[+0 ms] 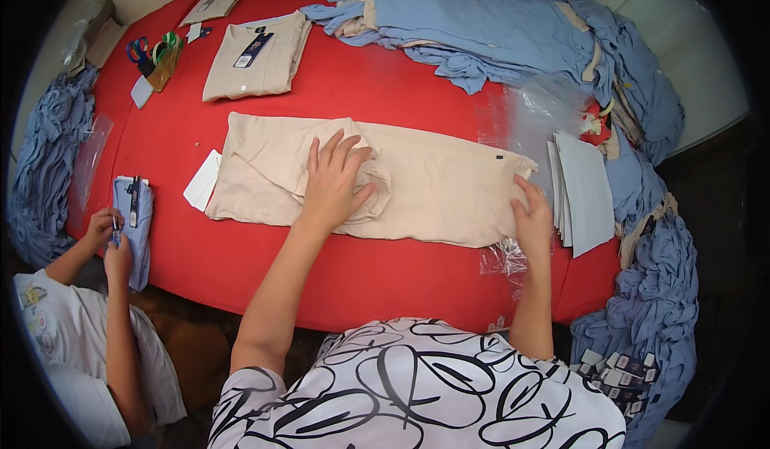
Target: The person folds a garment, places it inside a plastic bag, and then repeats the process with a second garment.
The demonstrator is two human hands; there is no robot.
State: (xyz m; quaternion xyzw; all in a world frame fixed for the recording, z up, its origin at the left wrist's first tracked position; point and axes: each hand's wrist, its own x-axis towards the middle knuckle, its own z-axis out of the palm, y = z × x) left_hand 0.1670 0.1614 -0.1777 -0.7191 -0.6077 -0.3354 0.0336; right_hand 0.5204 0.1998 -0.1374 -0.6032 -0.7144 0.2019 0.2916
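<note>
A beige folded garment [445,180] lies lengthwise across the red-covered table, with a small dark tag near its right end. My left hand [333,180] rests on its bunched, folded-over part, fingers spread and thumb apart. At the garment's right edge is my right hand [533,216], its thumb and index finger apart and touching the fabric; the other fingers are partly hidden. A white card [204,181] sticks out from beneath the left end. Clear plastic [507,258] shows under the right end, beside my right hand.
Behind lies a folded beige shirt [255,56] with a dark hang tag. Blue garments [481,24] are heaped at the back right. White boards [581,196] stand at right, near clear bags [541,108]. Scissors [140,52] lie back left. Another person's hands [112,236] work over a blue folded garment [138,248].
</note>
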